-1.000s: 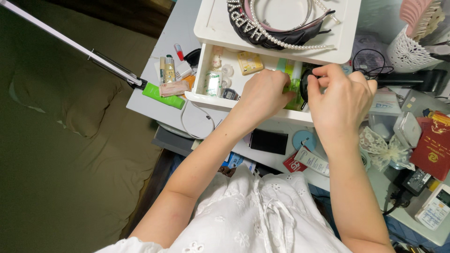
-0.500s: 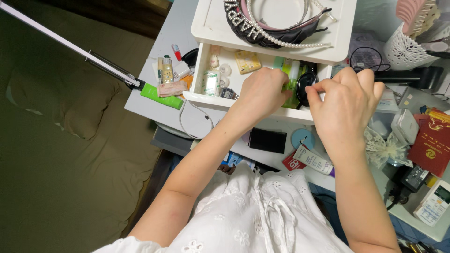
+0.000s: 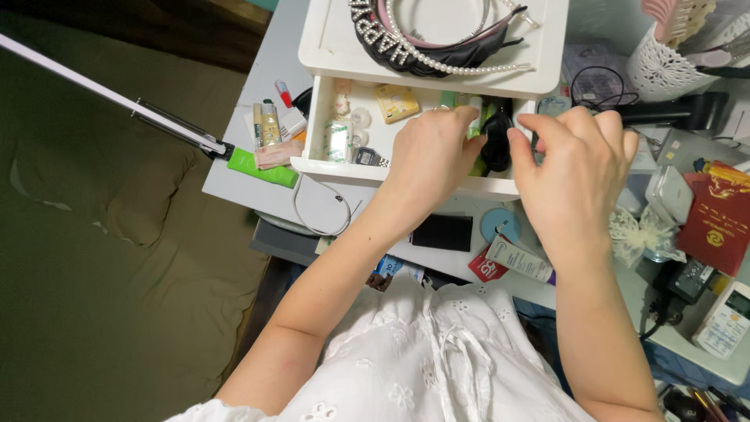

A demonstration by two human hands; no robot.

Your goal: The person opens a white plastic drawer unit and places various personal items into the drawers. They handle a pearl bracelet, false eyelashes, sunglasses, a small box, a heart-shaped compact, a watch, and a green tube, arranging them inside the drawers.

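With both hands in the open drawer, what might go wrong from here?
1. The drawer is pulled far out and crowded; the left hand rummaging inside might knock over the small bottle or other small items.
2. The headbands lie loose on top of the white organizer, just above both hands; a bump from the right hand could send them sliding off.
3. The white cable hangs under the drawer front and may snag.
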